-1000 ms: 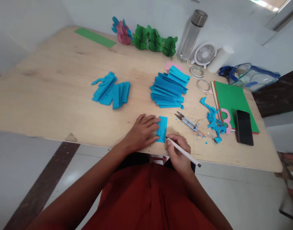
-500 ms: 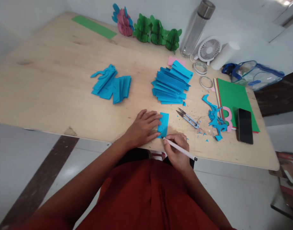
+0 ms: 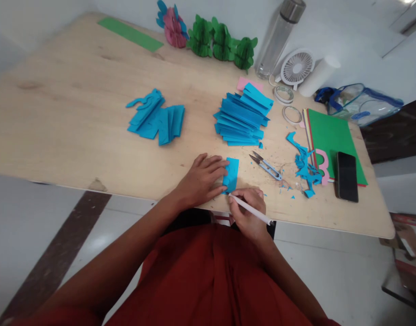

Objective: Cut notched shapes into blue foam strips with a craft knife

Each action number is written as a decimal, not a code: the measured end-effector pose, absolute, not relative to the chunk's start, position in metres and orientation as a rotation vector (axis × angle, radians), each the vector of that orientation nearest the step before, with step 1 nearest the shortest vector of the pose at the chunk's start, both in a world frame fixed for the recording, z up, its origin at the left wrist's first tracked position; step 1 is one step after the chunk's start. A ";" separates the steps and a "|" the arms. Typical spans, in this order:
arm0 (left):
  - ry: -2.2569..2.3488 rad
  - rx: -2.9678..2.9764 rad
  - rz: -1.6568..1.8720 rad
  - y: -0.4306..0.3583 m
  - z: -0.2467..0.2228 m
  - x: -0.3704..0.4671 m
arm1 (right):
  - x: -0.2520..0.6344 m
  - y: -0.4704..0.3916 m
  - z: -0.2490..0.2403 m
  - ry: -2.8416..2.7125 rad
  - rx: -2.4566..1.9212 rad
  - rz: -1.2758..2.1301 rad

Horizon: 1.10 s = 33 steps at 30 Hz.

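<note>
A small blue piece of paper (image 3: 233, 171) lies near the table's front edge. My left hand (image 3: 201, 179) rests flat with its fingers spread, the fingertips on the paper's left side. In my right hand (image 3: 250, 208) is a white pen (image 3: 253, 211), gripped between thumb and fingers, its tip at the paper's lower edge. Just right of the paper lie thread snips (image 3: 265, 165) with dark blades. Behind it is a pile of folded blue paper strips (image 3: 242, 117). Further left sits a second group of folded blue pieces (image 3: 157, 118).
Blue paper scraps (image 3: 306, 167), a pink cutout (image 3: 321, 166) and a phone (image 3: 346, 176) on green sheets (image 3: 333, 136) are at right. Tape rolls (image 3: 291, 115), a fan (image 3: 297, 68), a bottle (image 3: 279, 40) and green paper figures (image 3: 221, 43) stand along the back. A green strip (image 3: 129, 34) lies back left.
The pen has tilted slightly and its rear end has shifted left with my right hand. My left hand stays on the blue paper. The whole view has shifted a little.
</note>
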<state>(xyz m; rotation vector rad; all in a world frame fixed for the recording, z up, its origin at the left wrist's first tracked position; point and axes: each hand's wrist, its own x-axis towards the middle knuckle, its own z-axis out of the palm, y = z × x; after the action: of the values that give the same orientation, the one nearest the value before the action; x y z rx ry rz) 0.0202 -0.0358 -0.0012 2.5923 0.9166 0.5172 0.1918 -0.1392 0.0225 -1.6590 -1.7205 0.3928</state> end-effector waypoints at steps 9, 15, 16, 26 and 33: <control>0.921 2.584 0.514 -0.035 0.000 0.020 | 0.192 -0.139 0.022 -1.690 -1.684 0.351; 0.918 2.583 0.510 -0.035 0.000 0.020 | 0.193 -0.139 0.021 -1.664 -1.685 0.350; 0.919 2.580 0.510 -0.035 0.000 0.020 | 0.193 -0.139 0.021 -1.665 -1.687 0.352; 0.909 2.590 0.508 -0.035 -0.001 0.019 | 0.195 -0.138 0.021 -1.629 -1.706 0.331; 0.912 2.593 0.493 -0.036 0.000 0.019 | 0.196 -0.138 0.021 -1.600 -1.721 0.307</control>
<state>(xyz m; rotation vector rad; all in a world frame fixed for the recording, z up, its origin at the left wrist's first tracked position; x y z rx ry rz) 0.0192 -0.0359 0.0000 2.5928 0.9115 0.4929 0.1962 -0.1375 0.0214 -1.7213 -1.6003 0.3072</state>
